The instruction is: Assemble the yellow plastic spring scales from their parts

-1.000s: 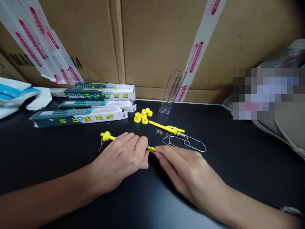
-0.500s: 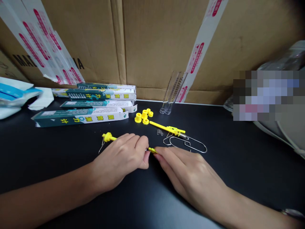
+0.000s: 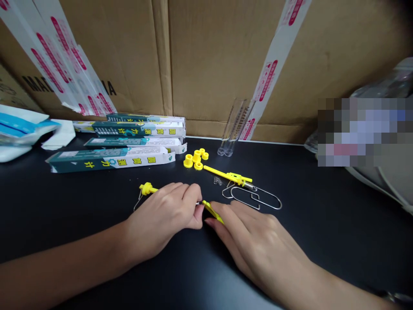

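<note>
My left hand [image 3: 167, 217] lies knuckles-up on the black table [image 3: 322, 224], its fingers closed over a thin yellow rod with a cap [image 3: 146, 188] sticking out to the left. A small wire hook [image 3: 138, 201] hangs below that cap. My right hand [image 3: 258, 241] meets it from the right, fingertips pinched on a small yellow piece [image 3: 212, 211] at the rod's other end. Behind the hands lie a second yellow rod assembly [image 3: 229, 175], a tiny spring [image 3: 217, 180] and large wire loops [image 3: 256, 198].
Several small yellow caps [image 3: 195, 158] sit behind the rod. Two clear tubes [image 3: 234, 127] lean on the cardboard wall [image 3: 209, 60]. Several long teal-and-white boxes [image 3: 112, 158] lie at the left, with white and blue packets [image 3: 22, 133] beyond. A bag [image 3: 383, 181] fills the right edge.
The yellow piece under my right fingertips has swung down and toward me, showing more of its length. Both hands have stayed almost in place.
</note>
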### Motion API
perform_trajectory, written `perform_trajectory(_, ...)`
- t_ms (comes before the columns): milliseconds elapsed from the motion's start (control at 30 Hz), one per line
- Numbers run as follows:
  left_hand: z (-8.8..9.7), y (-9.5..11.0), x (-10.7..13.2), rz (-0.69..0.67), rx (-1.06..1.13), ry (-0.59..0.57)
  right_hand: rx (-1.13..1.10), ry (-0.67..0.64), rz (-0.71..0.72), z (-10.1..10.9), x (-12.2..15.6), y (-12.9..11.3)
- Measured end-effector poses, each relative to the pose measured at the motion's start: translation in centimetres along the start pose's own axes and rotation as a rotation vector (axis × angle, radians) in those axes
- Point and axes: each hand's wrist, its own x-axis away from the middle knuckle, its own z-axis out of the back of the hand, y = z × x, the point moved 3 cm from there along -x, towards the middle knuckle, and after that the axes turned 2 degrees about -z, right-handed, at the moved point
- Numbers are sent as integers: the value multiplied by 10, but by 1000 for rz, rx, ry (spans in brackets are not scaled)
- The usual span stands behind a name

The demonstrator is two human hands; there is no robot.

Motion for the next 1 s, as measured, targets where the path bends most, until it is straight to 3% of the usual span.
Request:
perform_trajectory(367,3,-1,0,73,88,40,20,41,-40,-1,-7,-1)
perform_trajectory(633,-4,1,2,39,119,139,-215,23,-225,-3,-4,11)
perform_trajectory(800,5,-2,5,89,315,186,-544,83,-435,5,-3,16)
perform_trajectory(1000,14,-7,2,205,598,250,-1232,-63,-703,2,-4,5)
